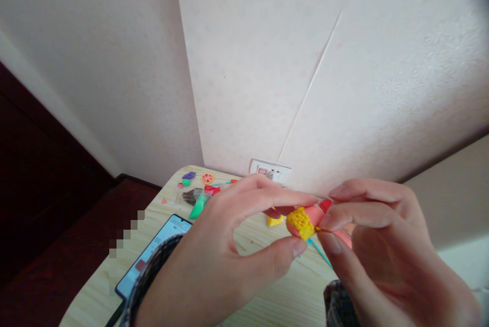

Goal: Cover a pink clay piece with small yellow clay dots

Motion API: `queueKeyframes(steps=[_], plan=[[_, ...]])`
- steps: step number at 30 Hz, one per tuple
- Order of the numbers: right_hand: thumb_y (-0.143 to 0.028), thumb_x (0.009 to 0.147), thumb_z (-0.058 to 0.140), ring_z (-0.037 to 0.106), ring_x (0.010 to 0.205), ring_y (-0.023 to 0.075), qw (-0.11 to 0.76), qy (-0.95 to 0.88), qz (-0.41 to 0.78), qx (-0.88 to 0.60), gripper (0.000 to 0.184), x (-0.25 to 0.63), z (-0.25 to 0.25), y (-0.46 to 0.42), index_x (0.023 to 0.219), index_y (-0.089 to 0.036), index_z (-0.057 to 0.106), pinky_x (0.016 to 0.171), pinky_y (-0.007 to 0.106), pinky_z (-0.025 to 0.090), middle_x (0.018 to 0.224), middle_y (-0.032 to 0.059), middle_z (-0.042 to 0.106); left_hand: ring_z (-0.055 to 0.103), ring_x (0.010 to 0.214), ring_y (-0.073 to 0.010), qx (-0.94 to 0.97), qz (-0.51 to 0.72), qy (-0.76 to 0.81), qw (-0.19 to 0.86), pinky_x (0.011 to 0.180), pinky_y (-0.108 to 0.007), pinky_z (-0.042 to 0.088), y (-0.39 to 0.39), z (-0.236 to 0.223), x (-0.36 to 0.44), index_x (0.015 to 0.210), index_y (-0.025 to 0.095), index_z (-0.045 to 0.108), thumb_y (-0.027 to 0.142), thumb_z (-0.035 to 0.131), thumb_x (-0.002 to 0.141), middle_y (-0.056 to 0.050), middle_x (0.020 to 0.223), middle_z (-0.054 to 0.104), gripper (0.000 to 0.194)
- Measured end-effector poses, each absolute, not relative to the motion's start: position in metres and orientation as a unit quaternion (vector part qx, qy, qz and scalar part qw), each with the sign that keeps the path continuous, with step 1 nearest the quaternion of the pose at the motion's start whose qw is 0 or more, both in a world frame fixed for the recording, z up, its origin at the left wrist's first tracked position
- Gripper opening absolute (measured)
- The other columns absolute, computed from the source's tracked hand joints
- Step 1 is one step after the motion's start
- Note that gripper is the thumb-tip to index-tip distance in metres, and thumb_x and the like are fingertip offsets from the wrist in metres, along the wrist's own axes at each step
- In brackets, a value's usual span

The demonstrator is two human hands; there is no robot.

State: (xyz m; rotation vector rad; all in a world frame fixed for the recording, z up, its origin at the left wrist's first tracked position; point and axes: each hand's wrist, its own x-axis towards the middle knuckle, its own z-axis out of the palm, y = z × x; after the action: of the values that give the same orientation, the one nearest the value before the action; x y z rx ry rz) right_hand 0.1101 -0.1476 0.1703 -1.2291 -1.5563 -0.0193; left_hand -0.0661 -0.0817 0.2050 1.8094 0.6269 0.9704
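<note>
Between the thumb and fingers of my left hand (233,235) is a small pink clay piece (315,214), held up over the table. Bumpy yellow clay (300,222) covers its left side. My right hand (382,230) is closed beside it, thumb and index finger pinching a tiny yellow clay bit (318,228) against the piece's right edge. A red part (325,206) shows behind the right fingertips; I cannot tell if it belongs to the piece. Beneath the hands lie a yellow lump (275,220) and a thin blue stick (320,252), both partly hidden.
The pale wooden table (275,296) meets the wall at a socket (270,170). A phone (153,250) lies at the left, partly under my sleeve. Green clay (197,207), a dark packet (192,196), a round fruit-slice piece (207,179) and a purple piece (188,175) lie toward the back.
</note>
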Motion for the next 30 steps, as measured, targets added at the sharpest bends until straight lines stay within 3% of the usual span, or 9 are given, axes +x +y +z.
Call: queueKeyframes(steps=[6, 14, 21, 26, 30], plan=[[-0.018, 0.099, 0.065, 0.064, 0.101, 0.0256, 0.534, -0.667, -0.027, -0.519, 0.015, 0.11, 0.172, -0.149, 0.099, -0.033, 0.07, 0.08, 0.041, 0.052, 0.109, 0.0058, 0.057, 0.072, 0.11, -0.0202, 0.736, 0.392, 0.267, 0.483, 0.106, -0.034, 0.055, -0.083, 0.205, -0.067, 0.113, 0.027, 0.082, 0.017, 0.076, 0.087, 0.0, 0.112, 0.082, 0.028], [-0.021, 0.099, 0.067, 0.065, 0.101, 0.027, 0.538, -0.651, -0.034, -0.535, 0.015, 0.107, 0.173, -0.15, 0.099, -0.034, 0.073, 0.078, 0.042, 0.053, 0.11, 0.0066, 0.059, 0.072, 0.108, -0.0185, 0.741, 0.413, 0.252, 0.465, 0.104, -0.031, 0.055, -0.082, 0.203, -0.066, 0.109, 0.031, 0.083, 0.015, 0.076, 0.088, 0.002, 0.111, 0.082, 0.028], [-0.021, 0.096, 0.069, 0.067, 0.083, 0.0249, 0.498, -0.67, -0.111, -0.539, 0.023, 0.114, 0.168, -0.154, 0.104, -0.04, 0.078, 0.059, 0.037, 0.049, 0.104, 0.0064, 0.067, 0.07, 0.115, -0.0191, 0.742, 0.399, 0.258, 0.474, 0.108, -0.031, 0.053, -0.08, 0.2, -0.067, 0.116, 0.029, 0.082, 0.02, 0.076, 0.09, 0.0, 0.117, 0.082, 0.028], [-0.029, 0.094, 0.07, 0.069, 0.082, 0.0294, 0.52, -0.649, -0.179, -0.526, 0.025, 0.119, 0.158, -0.152, 0.111, -0.044, 0.083, 0.067, 0.044, 0.053, 0.094, 0.0081, 0.071, 0.07, 0.12, -0.0207, 0.727, 0.39, 0.28, 0.491, 0.11, -0.033, 0.054, -0.081, 0.201, -0.068, 0.117, 0.028, 0.082, 0.022, 0.076, 0.089, -0.001, 0.119, 0.082, 0.029], [-0.029, 0.096, 0.071, 0.068, 0.075, 0.0271, 0.501, -0.677, -0.143, -0.52, 0.031, 0.126, 0.161, -0.156, 0.116, -0.049, 0.082, 0.066, 0.045, 0.052, 0.092, 0.0074, 0.074, 0.071, 0.118, -0.0207, 0.717, 0.408, 0.282, 0.49, 0.11, -0.033, 0.055, -0.083, 0.198, -0.067, 0.117, 0.03, 0.082, 0.025, 0.077, 0.089, -0.001, 0.118, 0.081, 0.028]])
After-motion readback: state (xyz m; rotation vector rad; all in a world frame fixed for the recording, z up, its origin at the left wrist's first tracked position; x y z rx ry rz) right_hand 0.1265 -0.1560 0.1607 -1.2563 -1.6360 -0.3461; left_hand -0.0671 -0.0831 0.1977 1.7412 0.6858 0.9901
